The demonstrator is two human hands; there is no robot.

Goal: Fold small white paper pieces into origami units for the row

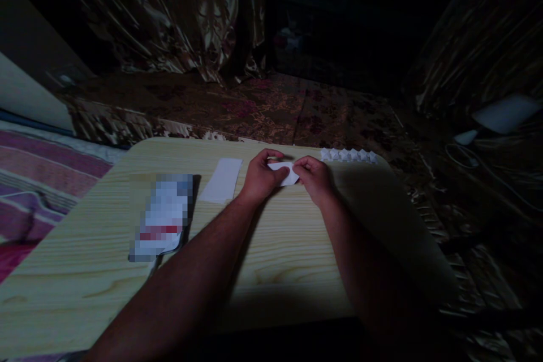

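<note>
While dim light falls on the tabletop [275, 249], your left hand [259, 179] and right hand [316, 180] share one small paper [286, 173], each grip pinching an end, near the far edge between a paper strip [220, 180] and a row of folded stars [348, 155].

Folded paper [285, 173] between both hands mid-table [275, 249], paper strip [221, 180] just left, star row [348, 155] behind right.

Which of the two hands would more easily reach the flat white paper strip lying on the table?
Left, probably. The left hand sits right beside the flat white paper strip on the pale wooden table; the right hand is on the far side. Both pinch a small folded white paper.
</note>
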